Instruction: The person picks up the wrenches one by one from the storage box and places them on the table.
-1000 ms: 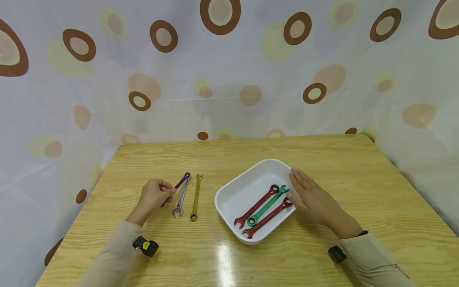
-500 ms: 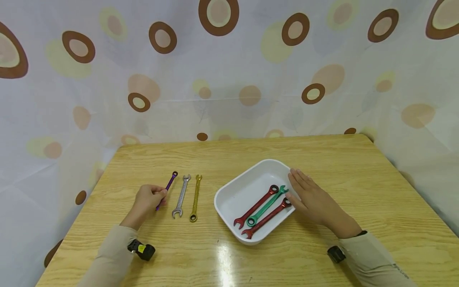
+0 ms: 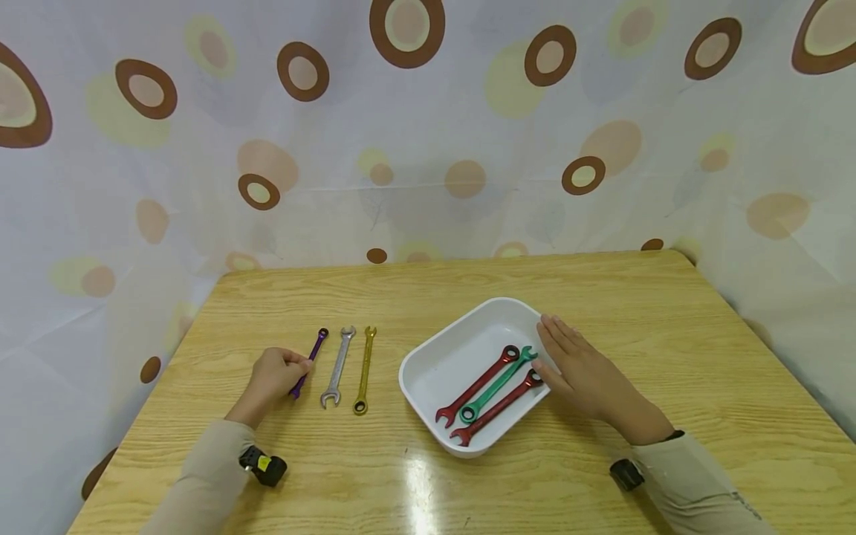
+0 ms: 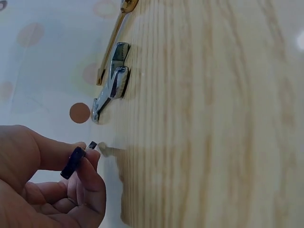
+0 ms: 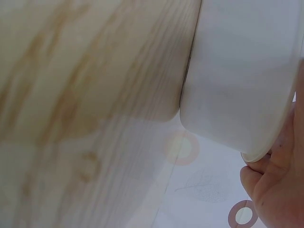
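Between thumb and fingers my left hand pinches a small purple wrench. The left wrist view shows the wrench's dark end sticking out of the pinch, just off the tabletop. To its right lie a silver wrench and a gold wrench, roughly side by side. My right hand, fingers straight, rests against the right rim of a white plastic tub. Inside the tub are a green wrench and two red wrenches, one on the left and one on the right.
Everything stands on a wood-grain table. A white curtain with brown and yellow circles hangs behind it and at both sides. Small black cameras are strapped to both wrists.
My left hand has drawn the purple wrench left, away from the silver one, which it overlapped, then slightly toward me. The right hand and tub have stayed put.
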`<state>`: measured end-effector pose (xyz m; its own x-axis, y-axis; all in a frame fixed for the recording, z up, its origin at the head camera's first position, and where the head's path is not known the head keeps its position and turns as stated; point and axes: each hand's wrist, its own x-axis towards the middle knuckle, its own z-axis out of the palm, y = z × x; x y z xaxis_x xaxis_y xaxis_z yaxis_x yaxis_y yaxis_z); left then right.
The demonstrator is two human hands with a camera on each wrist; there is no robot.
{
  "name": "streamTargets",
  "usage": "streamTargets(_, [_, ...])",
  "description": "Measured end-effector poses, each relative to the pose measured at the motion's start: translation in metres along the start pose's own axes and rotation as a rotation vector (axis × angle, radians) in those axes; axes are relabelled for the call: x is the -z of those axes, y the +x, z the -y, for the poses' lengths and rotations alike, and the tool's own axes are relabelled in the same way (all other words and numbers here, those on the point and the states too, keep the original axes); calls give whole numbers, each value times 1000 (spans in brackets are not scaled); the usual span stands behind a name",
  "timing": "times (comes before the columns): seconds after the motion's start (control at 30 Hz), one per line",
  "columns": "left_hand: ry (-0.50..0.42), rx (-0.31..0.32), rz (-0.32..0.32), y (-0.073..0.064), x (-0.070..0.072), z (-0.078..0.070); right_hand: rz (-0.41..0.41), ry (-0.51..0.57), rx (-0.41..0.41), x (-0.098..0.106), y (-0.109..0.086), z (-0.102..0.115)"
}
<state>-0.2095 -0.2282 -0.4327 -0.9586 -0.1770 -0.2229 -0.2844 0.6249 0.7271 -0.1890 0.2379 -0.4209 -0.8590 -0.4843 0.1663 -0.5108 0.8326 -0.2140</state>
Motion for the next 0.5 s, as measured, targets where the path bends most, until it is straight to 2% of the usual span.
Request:
streamTargets(0.2, [37, -43, 1, 2, -4, 0, 16, 7, -13, 1, 0, 1])
streamTargets(0.5, [177, -117, 14, 3, -4, -5, 16, 4, -14, 1, 0, 1])
